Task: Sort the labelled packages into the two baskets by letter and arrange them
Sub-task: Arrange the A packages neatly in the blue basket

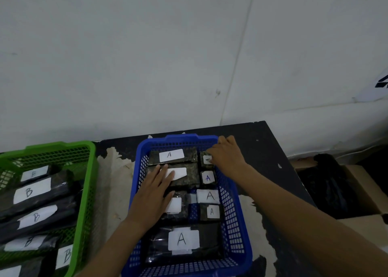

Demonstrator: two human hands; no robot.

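My right hand [226, 155] pinched the small dark wrapped package labelled A [204, 162], at its fingertips in the blue plastic mesh basket [231, 224] (long side pointing away from me, I think). My left hand [154, 192] lay flat on the bigger dark wrapped package [190, 177] alongside.

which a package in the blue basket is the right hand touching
The small package in the blue basket, far right corner; the right hand partly covers its label, other small ones lie untouched.
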